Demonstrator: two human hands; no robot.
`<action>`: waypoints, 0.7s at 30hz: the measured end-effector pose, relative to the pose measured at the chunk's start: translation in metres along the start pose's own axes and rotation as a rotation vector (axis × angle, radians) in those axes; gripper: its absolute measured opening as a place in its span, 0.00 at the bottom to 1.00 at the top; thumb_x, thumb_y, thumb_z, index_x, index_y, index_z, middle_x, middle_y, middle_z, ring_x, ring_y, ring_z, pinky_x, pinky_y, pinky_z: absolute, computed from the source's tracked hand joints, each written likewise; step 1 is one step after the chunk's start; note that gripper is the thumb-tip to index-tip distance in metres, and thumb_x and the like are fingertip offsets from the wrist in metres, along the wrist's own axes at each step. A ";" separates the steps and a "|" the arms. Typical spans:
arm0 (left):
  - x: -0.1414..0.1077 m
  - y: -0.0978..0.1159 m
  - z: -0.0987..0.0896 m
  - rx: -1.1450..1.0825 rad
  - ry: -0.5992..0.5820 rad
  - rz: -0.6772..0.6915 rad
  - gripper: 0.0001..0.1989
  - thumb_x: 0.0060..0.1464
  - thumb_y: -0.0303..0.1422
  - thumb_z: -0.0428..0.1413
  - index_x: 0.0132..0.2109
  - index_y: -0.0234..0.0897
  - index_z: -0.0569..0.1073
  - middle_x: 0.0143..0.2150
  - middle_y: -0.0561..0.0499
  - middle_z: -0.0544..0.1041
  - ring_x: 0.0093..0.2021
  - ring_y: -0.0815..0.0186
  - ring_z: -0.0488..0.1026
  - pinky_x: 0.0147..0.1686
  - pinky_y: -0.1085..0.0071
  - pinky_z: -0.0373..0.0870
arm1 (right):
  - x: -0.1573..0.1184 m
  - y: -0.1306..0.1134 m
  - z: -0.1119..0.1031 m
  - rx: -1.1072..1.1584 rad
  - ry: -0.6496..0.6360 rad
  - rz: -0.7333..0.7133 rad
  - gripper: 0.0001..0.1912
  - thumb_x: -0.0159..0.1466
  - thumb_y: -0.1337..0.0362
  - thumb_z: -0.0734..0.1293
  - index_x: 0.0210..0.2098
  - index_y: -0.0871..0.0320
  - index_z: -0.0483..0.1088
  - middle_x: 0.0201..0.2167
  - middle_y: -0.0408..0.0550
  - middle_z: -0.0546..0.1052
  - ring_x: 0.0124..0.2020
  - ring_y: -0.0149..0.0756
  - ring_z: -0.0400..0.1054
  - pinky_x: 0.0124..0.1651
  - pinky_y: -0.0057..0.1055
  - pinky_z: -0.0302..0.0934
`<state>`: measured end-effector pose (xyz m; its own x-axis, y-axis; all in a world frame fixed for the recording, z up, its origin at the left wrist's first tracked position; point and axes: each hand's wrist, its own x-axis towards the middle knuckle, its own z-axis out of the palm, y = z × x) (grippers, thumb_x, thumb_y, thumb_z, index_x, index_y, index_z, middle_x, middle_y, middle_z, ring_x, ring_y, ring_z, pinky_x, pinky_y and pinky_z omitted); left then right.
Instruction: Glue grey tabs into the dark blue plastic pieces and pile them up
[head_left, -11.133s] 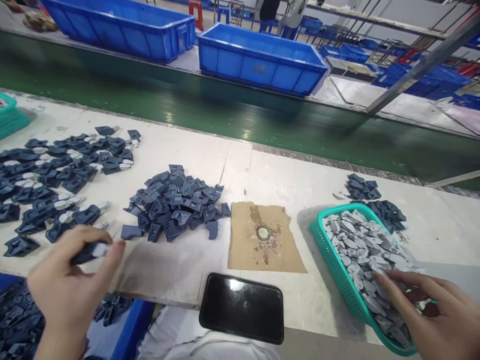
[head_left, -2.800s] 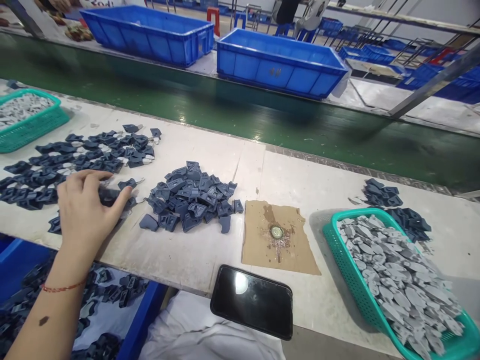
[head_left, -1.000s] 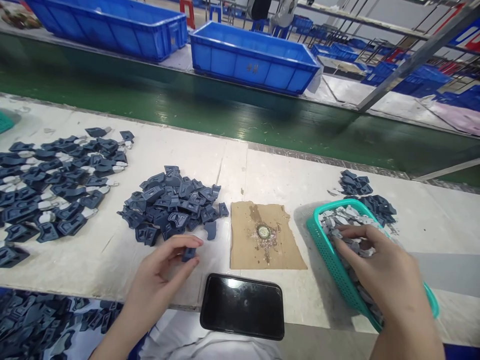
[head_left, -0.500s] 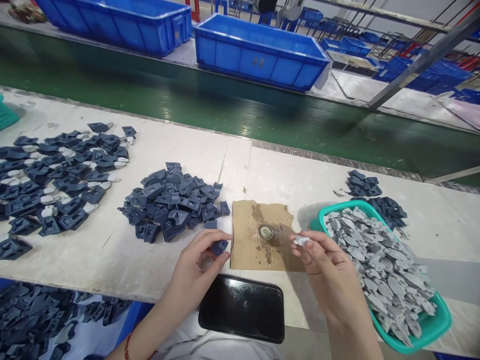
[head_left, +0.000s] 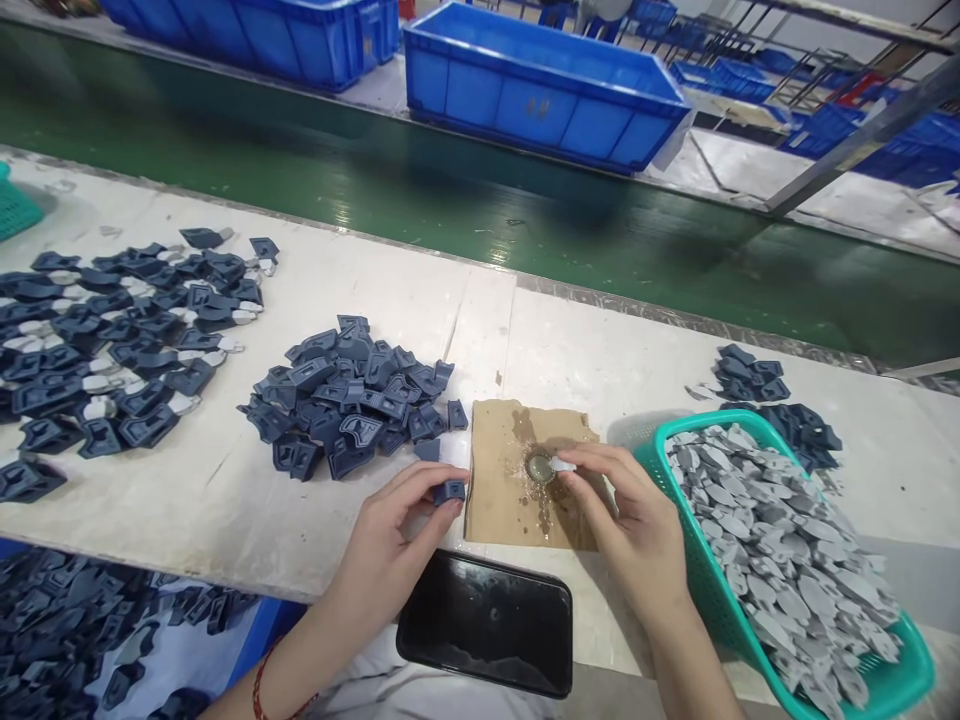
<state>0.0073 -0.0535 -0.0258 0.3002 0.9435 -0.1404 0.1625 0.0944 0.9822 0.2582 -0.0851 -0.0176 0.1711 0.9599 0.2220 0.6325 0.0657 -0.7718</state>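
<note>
My left hand [head_left: 409, 520] pinches a dark blue plastic part [head_left: 449, 490] by the left edge of a brown cardboard piece [head_left: 495, 500]. Between the thumb and fingers of my right hand [head_left: 626, 510] is a small light grey plastic part [head_left: 562, 464]. Its tip is at the rim of a small round dish of clear liquid [head_left: 540, 467] in the middle of the wet-spotted cardboard; whether they touch I cannot tell. A heap of loose dark blue parts [head_left: 352, 400] lies beyond my left hand. On the right, a green basket [head_left: 679, 520] is full of light grey parts [head_left: 780, 560].
A black phone [head_left: 484, 625] lies at the table's front edge. Dark parts joined to light ones [head_left: 135, 350] spread across the left. More dark parts [head_left: 750, 375] lie behind the basket. Beyond the green strip [head_left: 420, 215] stand blue crates [head_left: 540, 100]. A blue bin below left holds dark parts [head_left: 60, 630].
My right hand has moved left with the grey part, from the cardboard's right edge to the round dish. My left hand has stayed nearly in place, the dark part turned slightly. The view has shifted a little.
</note>
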 end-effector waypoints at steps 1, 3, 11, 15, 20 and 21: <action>0.000 0.000 0.000 -0.008 0.001 -0.019 0.10 0.66 0.34 0.57 0.51 0.43 0.80 0.49 0.47 0.81 0.48 0.61 0.77 0.47 0.71 0.73 | 0.001 0.001 0.001 -0.038 -0.005 -0.042 0.07 0.72 0.63 0.68 0.46 0.48 0.78 0.46 0.46 0.81 0.50 0.40 0.75 0.54 0.39 0.68; 0.000 -0.001 0.001 -0.033 -0.001 -0.068 0.11 0.67 0.35 0.57 0.53 0.42 0.78 0.46 0.48 0.81 0.46 0.62 0.77 0.44 0.71 0.73 | 0.002 0.000 0.002 -0.098 -0.013 -0.106 0.08 0.72 0.64 0.66 0.47 0.49 0.77 0.46 0.47 0.81 0.50 0.41 0.74 0.54 0.39 0.68; -0.002 0.003 0.000 -0.077 -0.028 -0.037 0.13 0.71 0.38 0.53 0.54 0.43 0.79 0.52 0.46 0.76 0.45 0.63 0.75 0.42 0.71 0.76 | 0.001 -0.004 0.000 -0.211 -0.048 -0.171 0.08 0.73 0.66 0.65 0.48 0.51 0.76 0.45 0.48 0.82 0.49 0.43 0.75 0.52 0.40 0.67; -0.001 0.005 -0.001 -0.066 -0.002 -0.017 0.11 0.68 0.36 0.56 0.54 0.44 0.78 0.51 0.47 0.76 0.44 0.64 0.75 0.43 0.72 0.75 | 0.000 -0.004 0.000 -0.225 -0.028 -0.177 0.08 0.73 0.67 0.66 0.49 0.51 0.75 0.46 0.47 0.82 0.49 0.41 0.74 0.53 0.38 0.66; 0.000 0.006 -0.001 -0.004 -0.012 -0.019 0.09 0.65 0.33 0.59 0.51 0.43 0.79 0.50 0.48 0.79 0.43 0.64 0.75 0.42 0.72 0.73 | 0.000 -0.005 0.002 -0.246 -0.025 -0.201 0.07 0.73 0.68 0.66 0.48 0.52 0.75 0.45 0.47 0.82 0.47 0.40 0.74 0.52 0.38 0.66; 0.000 0.006 -0.001 0.005 -0.018 -0.014 0.09 0.66 0.32 0.58 0.51 0.43 0.79 0.51 0.48 0.79 0.45 0.64 0.76 0.43 0.72 0.73 | 0.000 -0.006 0.002 -0.245 -0.018 -0.203 0.07 0.72 0.68 0.66 0.48 0.52 0.75 0.45 0.47 0.82 0.47 0.40 0.74 0.52 0.38 0.66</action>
<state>0.0071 -0.0524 -0.0200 0.3148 0.9362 -0.1561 0.1714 0.1057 0.9795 0.2530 -0.0851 -0.0145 0.0111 0.9388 0.3442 0.8159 0.1905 -0.5460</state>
